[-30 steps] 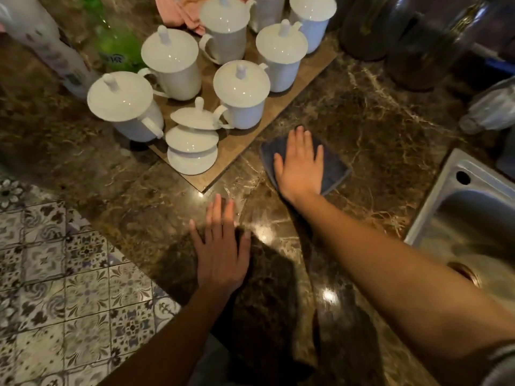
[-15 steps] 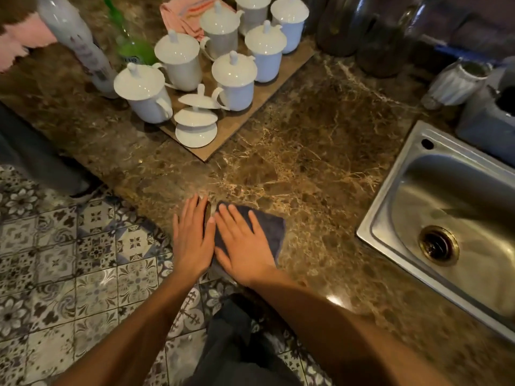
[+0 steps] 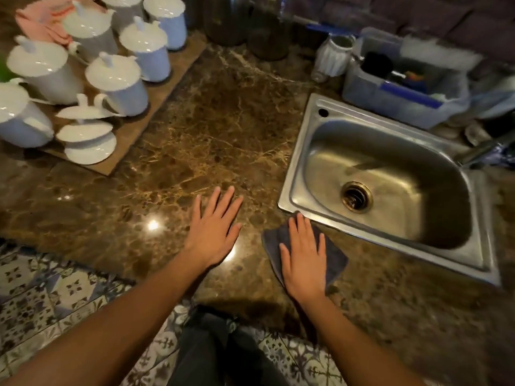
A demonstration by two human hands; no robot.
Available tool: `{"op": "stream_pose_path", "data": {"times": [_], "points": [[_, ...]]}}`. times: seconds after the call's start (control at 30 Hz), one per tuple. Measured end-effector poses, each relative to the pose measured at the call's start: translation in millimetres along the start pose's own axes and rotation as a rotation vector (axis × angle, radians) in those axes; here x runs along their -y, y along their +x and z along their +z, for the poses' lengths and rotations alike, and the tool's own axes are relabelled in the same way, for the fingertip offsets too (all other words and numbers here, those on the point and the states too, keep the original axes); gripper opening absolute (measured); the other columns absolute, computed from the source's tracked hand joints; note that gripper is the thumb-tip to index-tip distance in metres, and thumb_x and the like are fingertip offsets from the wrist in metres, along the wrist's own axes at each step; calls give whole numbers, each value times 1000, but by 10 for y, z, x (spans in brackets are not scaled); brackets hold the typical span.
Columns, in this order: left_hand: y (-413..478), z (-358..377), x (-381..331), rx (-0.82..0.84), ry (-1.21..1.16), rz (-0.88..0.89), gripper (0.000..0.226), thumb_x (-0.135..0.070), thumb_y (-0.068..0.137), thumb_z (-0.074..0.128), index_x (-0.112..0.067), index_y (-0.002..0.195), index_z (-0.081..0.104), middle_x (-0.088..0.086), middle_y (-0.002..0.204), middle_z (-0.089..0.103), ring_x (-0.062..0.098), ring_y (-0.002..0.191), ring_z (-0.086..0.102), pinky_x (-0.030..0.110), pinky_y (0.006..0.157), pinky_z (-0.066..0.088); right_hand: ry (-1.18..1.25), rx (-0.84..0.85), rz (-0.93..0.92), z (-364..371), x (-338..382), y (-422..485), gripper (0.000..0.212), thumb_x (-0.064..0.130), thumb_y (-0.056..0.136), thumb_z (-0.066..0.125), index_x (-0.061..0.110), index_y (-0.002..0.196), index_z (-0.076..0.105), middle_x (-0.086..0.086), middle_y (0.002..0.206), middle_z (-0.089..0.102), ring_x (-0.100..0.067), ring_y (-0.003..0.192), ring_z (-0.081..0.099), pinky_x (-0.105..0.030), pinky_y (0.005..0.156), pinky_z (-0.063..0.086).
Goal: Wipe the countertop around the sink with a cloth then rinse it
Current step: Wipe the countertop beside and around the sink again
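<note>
Flat-palmed, right hand (image 3: 303,260) presses cloth (image 3: 335,259); left hand (image 3: 214,232) rests on countertop (image 3: 211,129).

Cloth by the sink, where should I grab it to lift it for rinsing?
Probably pinch the exposed right corner of the cloth, coming from the sink side. It lies flat on the countertop with the right hand pressing its middle, so only edges are free.

Dark grey cloth (image 3: 331,254), brown-veined countertop (image 3: 223,129)
</note>
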State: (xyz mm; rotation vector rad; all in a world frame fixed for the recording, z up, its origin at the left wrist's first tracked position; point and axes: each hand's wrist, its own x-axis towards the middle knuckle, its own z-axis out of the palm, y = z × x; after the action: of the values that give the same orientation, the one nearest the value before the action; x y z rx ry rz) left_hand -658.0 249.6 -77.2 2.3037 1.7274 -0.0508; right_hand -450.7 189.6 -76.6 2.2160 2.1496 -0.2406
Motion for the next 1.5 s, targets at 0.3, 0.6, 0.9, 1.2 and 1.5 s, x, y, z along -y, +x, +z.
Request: {"op": "stream_pose_path", "data": {"times": [0.3, 0.6, 0.9, 1.2, 1.5], "points": [[839, -18, -71, 19, 94, 133, 67, -56, 90, 4, -31, 152, 3, -5, 161, -3, 28, 147, -9, 56, 112, -8, 41, -99, 179, -31, 90, 693, 58, 40, 97, 21, 13, 146, 35, -7, 154, 33, -22, 142, 27, -46, 112, 17], [1606, -86, -128, -47, 22, 39, 58, -49, 98, 19, -30, 152, 9, -3, 162, 2, 27, 148, -5, 60, 112, -4, 119, 19, 230, -127, 190, 1346, 61, 39, 98, 16, 12, 153, 8, -8, 161, 5, -21, 148, 6, -43, 117, 10], [1607, -43, -147, -118, 8, 34, 57, -47, 96, 28, -29, 151, 25, -2, 159, 19, 26, 147, 11, 60, 113, 5, 298, -179, 265, -188, 10, 2661, 62, 25, 99, 40, 2, 150, 13, -17, 159, 10, -29, 147, 7, -41, 119, 13], [1648, -51, -127, -41, -18, 9, 58, -50, 97, 22, -32, 152, 15, -5, 161, 8, 24, 148, 0, 61, 114, 3, 203, -194, 235, -316, -200, 3595, 57, 23, 101, 36, 2, 150, 15, -16, 158, 16, -28, 146, 12, -39, 116, 13], [1634, -53, -136, -53, -30, 23, 57, -46, 98, 25, -31, 152, 17, -4, 161, 10, 24, 148, 3, 60, 112, 0, 396, -243, 197, -291, -26, 2956, 56, 21, 93, 47, -2, 142, 33, -21, 147, 35, -32, 137, 32, -43, 112, 28]]}}
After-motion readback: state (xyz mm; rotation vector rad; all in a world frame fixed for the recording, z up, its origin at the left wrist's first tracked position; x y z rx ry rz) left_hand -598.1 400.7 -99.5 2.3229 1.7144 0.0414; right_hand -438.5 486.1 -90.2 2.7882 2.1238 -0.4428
